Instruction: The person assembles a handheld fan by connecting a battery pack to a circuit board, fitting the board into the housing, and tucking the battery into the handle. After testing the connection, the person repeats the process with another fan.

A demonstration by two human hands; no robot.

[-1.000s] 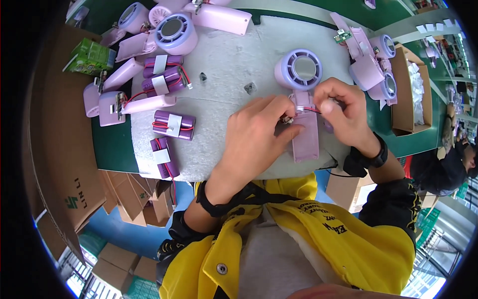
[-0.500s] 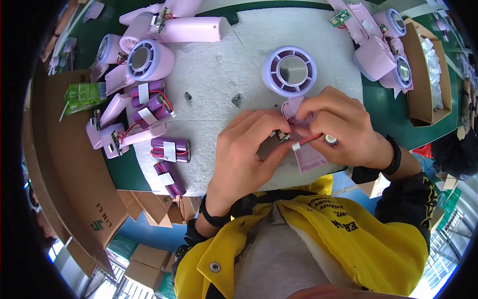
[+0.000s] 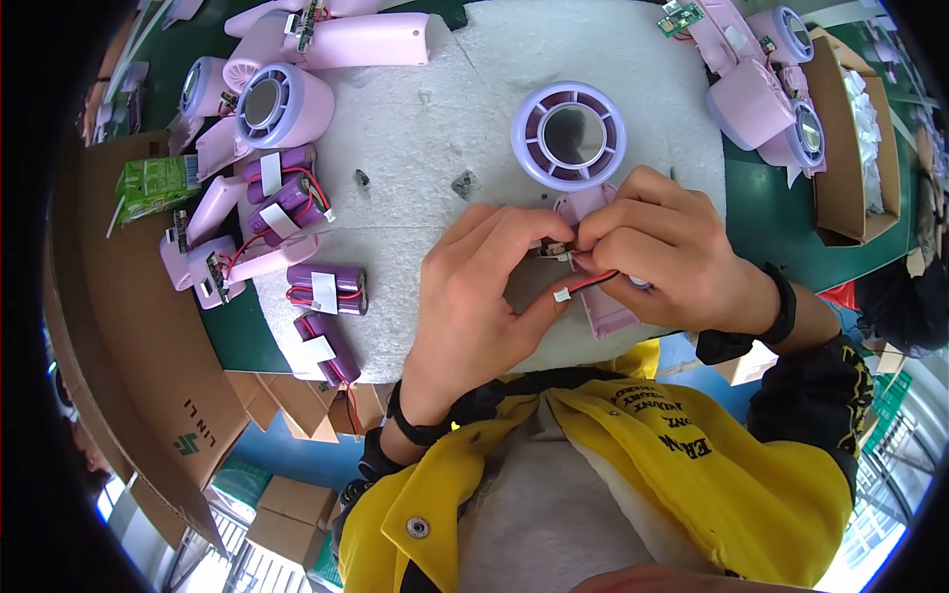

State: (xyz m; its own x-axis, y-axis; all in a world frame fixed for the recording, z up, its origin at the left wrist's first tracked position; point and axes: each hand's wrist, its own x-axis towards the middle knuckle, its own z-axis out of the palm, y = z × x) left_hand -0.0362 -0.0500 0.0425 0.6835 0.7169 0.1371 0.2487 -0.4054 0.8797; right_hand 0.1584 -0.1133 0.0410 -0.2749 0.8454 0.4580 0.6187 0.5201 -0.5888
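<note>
A lilac handheld fan lies on the white foam sheet, its round head [image 3: 569,135] away from me and its open pink handle [image 3: 609,314] toward me. My left hand [image 3: 470,306] pinches a small circuit board [image 3: 554,249] over the handle, thumb and fingertips closed. My right hand [image 3: 672,247] meets it there, fingertips pressed together at the board's edge; what they pinch is hidden. Under its curled fingers shows a pale round end of what looks like a battery pack [image 3: 641,284]. From there a red and black wire runs to a white plug [image 3: 562,295] by my left thumb.
Several purple battery packs [image 3: 326,290] lie on the foam sheet [image 3: 415,128] at left. Pink fan parts [image 3: 287,104] fill the far left; more fans [image 3: 751,104] are at far right, beside a cardboard box [image 3: 840,148] of white packets. A large carton [image 3: 129,326] stands left, a green packet [image 3: 153,188] nearby.
The plug and its wire have shifted slightly left. My right hand has come a little closer to the board, and the round pack end is more covered. The whole view has shifted slightly.
</note>
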